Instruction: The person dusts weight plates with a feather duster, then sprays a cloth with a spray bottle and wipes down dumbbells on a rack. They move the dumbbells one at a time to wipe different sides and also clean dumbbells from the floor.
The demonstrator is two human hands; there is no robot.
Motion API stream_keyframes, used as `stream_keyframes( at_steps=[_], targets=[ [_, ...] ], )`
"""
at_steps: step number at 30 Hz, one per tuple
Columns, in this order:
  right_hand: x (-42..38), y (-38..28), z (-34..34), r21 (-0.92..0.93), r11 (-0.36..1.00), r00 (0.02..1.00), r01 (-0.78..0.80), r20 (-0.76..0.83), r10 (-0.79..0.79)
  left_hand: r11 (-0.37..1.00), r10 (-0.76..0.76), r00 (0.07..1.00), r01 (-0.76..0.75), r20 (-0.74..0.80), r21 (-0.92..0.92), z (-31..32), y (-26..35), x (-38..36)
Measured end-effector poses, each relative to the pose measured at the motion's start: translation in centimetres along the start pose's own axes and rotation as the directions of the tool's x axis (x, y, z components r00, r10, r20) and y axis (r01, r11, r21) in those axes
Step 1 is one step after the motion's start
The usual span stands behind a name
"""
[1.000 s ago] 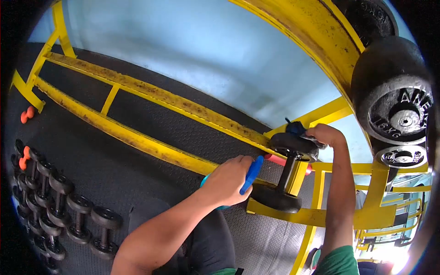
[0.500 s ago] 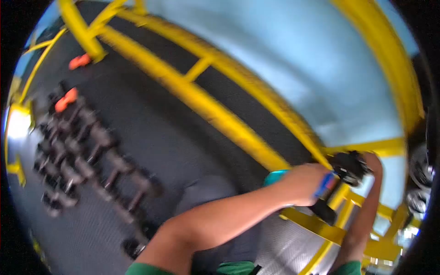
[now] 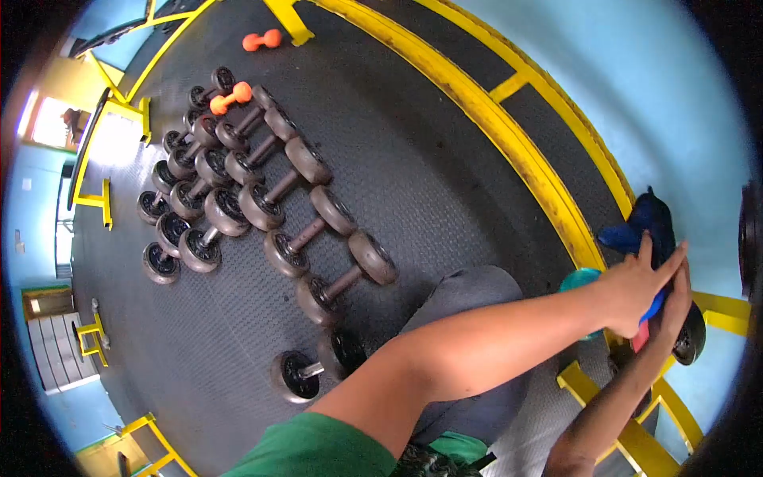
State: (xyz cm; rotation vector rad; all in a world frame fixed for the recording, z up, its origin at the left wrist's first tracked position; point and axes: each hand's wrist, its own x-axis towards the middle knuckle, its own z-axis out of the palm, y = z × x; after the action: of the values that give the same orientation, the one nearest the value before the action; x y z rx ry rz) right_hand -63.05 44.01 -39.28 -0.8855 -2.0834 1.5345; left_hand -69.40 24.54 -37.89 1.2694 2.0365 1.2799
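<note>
Reaching across to the right, my left hand [image 3: 628,292] has its fingers stretched and spread over a dark blue cloth-like item [image 3: 652,219] by the blue wall. My right hand [image 3: 675,298] is close beside it, fingers extended and crossing near the left fingertips. Between the palms show a bright blue piece and a pink-red piece [image 3: 640,337], partly hidden by the hands. Just right of my right hand is a dark round weight [image 3: 690,335]. A teal round object [image 3: 581,280] sits behind my left wrist.
Several dark dumbbells [image 3: 306,234] lie in rows on the black mat at left, with an orange dumbbell [image 3: 231,98] among them and another [image 3: 262,40] farther off. A yellow metal frame [image 3: 509,127] runs along the blue wall. My bent knee [image 3: 477,294] is below my left forearm.
The view has swung right and become sharper. My left hand has opened from its closed grip by the blue and red item, and my right hand has come against it.
</note>
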Motion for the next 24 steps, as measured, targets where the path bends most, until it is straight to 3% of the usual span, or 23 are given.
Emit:
stream_keyframes(
  at_steps=[2, 4, 6, 8, 10, 12, 14, 16, 18, 20, 23, 24],
  targets=[
    [0.3, 1.2, 0.8, 0.084, 0.996, 0.999, -0.007, 0.050, 0.003, 0.998, -0.046, 0.996, 0.043, -0.082, -0.041, 0.3, -0.6, 0.1],
    [0.8, 2.2, 1.0, 0.170, 0.967, 0.978, -0.189, 0.121, 0.170, 0.980, -0.094, 0.993, 0.079, -0.072, -0.183, -0.7, -1.2, -0.5],
    [-1.6, 0.6, 4.2, 0.217, 0.954, 0.968, -0.205, 0.188, 0.166, 0.973, -0.138, 0.985, 0.115, -0.101, -0.202, -1.1, -1.8, -1.5],
    [-3.7, -1.2, 7.3, 0.379, 0.851, 0.926, -0.364, 0.244, 0.288, 0.969, -0.160, 0.961, 0.109, -0.225, -0.221, -1.6, -2.3, -2.8],
    [-4.9, -1.0, 8.9, 0.085, 0.983, 0.964, -0.160, 0.226, 0.138, 0.975, -0.183, 0.952, 0.145, -0.243, -0.167, -3.1, -2.2, -4.9],
    [-7.5, -5.5, 11.2, 0.027, 0.970, 0.932, -0.240, 0.287, 0.223, 0.981, -0.177, 0.938, 0.143, -0.299, -0.132, -4.9, -1.1, -7.2],
    [-9.7, -8.2, 12.8, 0.130, 0.937, 0.896, -0.324, 0.360, 0.260, 0.943, -0.322, 0.909, 0.281, -0.266, -0.180, -7.5, 1.1, -9.7],
    [-12.1, -11.9, 14.3, 0.234, 0.923, 0.911, -0.306, 0.352, 0.213, 0.900, -0.427, 0.864, 0.379, -0.265, -0.214, -9.7, 3.2, -12.4],
    [-14.2, -15.2, 14.7, 0.289, 0.865, 0.854, -0.410, 0.454, 0.254, 0.904, -0.423, 0.852, 0.372, -0.308, -0.211, -12.2, 5.6, -15.0],
    [-16.4, -17.8, 14.6, 0.171, 0.940, 0.869, -0.294, 0.457, 0.189, 0.893, -0.447, 0.841, 0.398, -0.304, -0.210, -14.5, 8.3, -17.2],
    [-19.9, -23.0, 14.8, 0.224, 0.880, 0.806, -0.420, 0.538, 0.247, 0.871, -0.489, 0.810, 0.438, -0.324, -0.220, -17.3, 12.2, -20.6],
    [-20.8, -24.1, 14.8, 0.213, 0.908, 0.799, -0.362, 0.573, 0.184, 0.850, -0.525, 0.786, 0.466, -0.327, -0.246, -18.3, 13.5, -21.9]
  ],
)
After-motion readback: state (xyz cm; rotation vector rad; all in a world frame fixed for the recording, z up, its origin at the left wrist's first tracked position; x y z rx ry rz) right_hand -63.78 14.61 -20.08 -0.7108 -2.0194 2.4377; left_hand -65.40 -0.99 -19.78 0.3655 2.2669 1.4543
